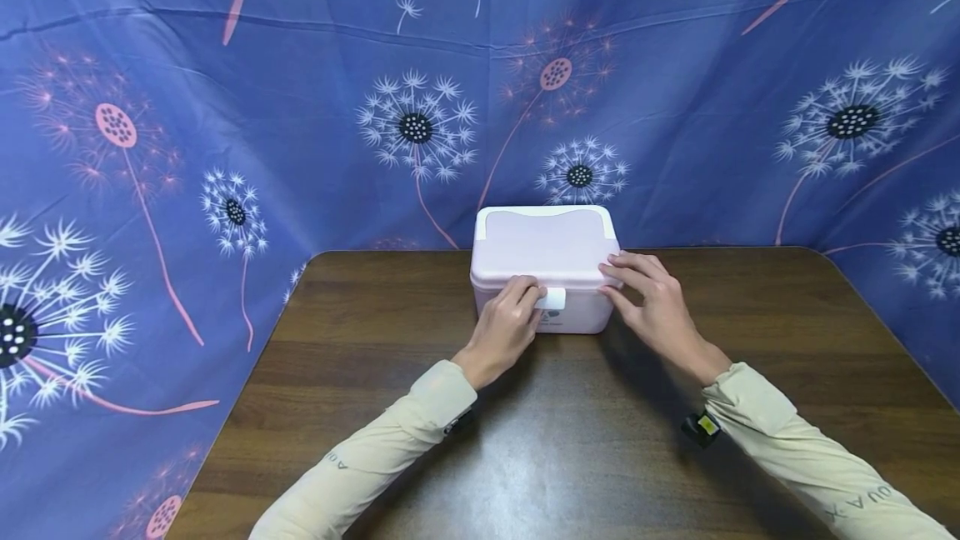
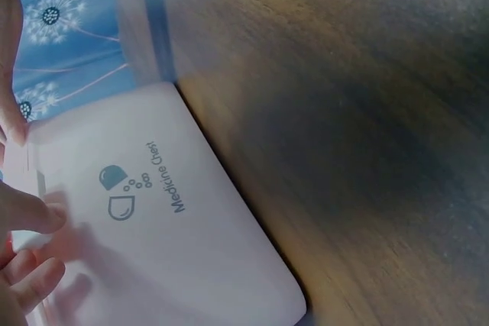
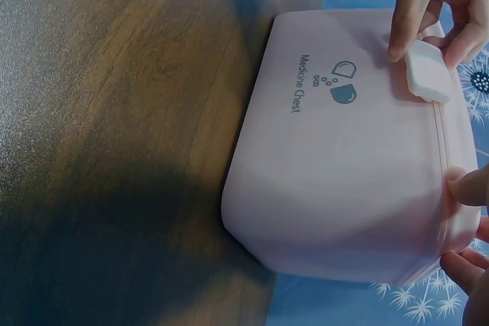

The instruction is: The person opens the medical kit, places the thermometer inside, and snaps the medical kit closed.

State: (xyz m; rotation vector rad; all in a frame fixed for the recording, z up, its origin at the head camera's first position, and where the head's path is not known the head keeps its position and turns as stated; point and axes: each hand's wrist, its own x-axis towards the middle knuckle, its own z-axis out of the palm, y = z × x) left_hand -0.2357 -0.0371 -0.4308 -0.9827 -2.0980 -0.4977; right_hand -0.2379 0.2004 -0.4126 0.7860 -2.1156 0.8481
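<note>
A pale pink medicine chest (image 1: pixel 546 250) with its lid down stands on the table, a capsule drawing and the words "Medicine Chest" on its front. The front carries a white latch (image 3: pixel 428 72), which sticks out from the box. My left hand (image 1: pixel 504 325) pinches the latch at its left end between thumb and fingers. At the right front corner, my right hand (image 1: pixel 660 307) holds the lid (image 1: pixel 543 244), its thumb (image 3: pixel 467 186) at the front edge and its fingers round the side. The left wrist view shows only some fingertips near the latch.
The brown wooden table (image 1: pixel 375 307) runs under the chest and both forearms. Close behind the chest hangs a blue cloth (image 1: pixel 315 123) with dandelion prints, which also covers the left and right sides. A small dark device (image 1: pixel 701 429) sits at the right sleeve cuff.
</note>
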